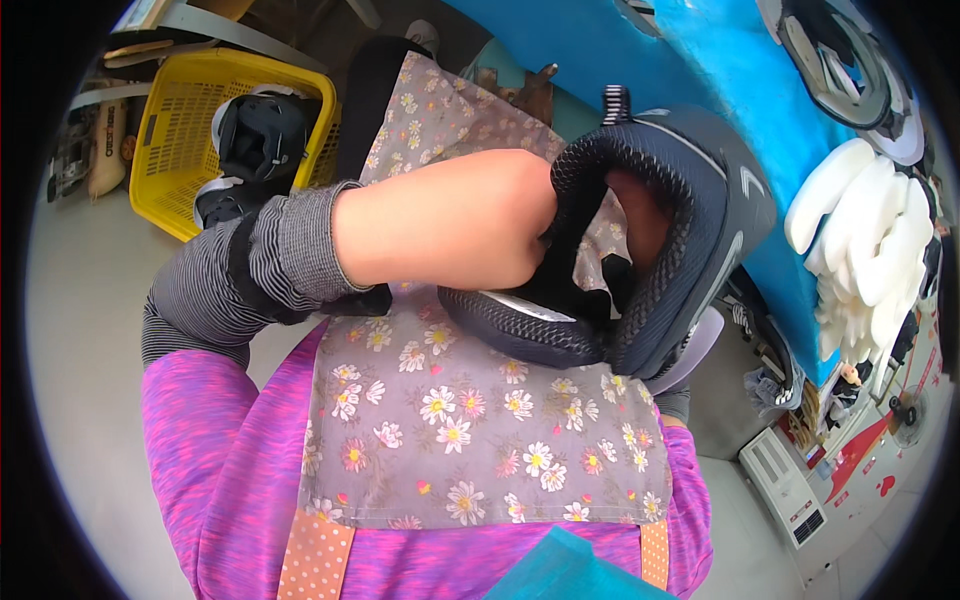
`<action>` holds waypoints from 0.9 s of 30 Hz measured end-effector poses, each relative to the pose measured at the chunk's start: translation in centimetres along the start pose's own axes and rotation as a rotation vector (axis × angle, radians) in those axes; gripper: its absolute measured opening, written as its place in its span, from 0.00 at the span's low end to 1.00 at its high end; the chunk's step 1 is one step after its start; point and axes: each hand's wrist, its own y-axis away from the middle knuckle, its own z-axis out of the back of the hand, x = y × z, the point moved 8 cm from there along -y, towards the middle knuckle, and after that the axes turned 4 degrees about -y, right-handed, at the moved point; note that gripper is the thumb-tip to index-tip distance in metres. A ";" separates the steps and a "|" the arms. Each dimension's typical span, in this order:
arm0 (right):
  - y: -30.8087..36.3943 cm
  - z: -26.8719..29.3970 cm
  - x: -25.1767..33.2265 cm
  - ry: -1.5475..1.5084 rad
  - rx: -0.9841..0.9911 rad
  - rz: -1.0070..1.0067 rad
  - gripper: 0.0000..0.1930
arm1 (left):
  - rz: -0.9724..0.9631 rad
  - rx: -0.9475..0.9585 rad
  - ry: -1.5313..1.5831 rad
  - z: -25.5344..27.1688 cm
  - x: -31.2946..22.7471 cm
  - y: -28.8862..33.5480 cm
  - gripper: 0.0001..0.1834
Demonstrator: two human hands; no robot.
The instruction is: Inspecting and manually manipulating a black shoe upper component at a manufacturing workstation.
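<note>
A dark navy sneaker (735, 190) with a textured collar, a striped heel loop and a pale lavender sole edge is held up over my lap, its opening facing me. My left hand (505, 215) comes across from the left and curls in at the edge of the opening, beside the padded tongue (520, 325). The sneaker's edge hides its fingertips. A shadowed patch of skin shows inside the opening; I cannot tell which hand it belongs to. My right arm reaches behind the sneaker, with only a bit of sleeve visible, so the fingers of my right hand are hidden.
A yellow plastic basket (180, 140) with dark shoes stands at the left. Along the right runs a blue-covered table (590, 50), bearing a stack of white foot-shaped pieces (870, 240) and another shoe part (830, 60). A floral apron (450, 430) covers my lap.
</note>
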 end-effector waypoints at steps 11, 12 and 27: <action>0.4 -1.8 0.5 0.058 0.106 0.110 0.11 | 0.115 0.020 0.120 -0.3 2.1 -0.6 0.12; 0.4 -1.9 0.7 0.058 0.107 0.097 0.11 | 0.116 0.030 0.125 -0.5 2.4 -0.7 0.12; -1.0 -2.6 0.9 -0.180 0.104 -0.070 0.12 | 0.242 0.050 0.125 -0.1 3.2 -1.3 0.13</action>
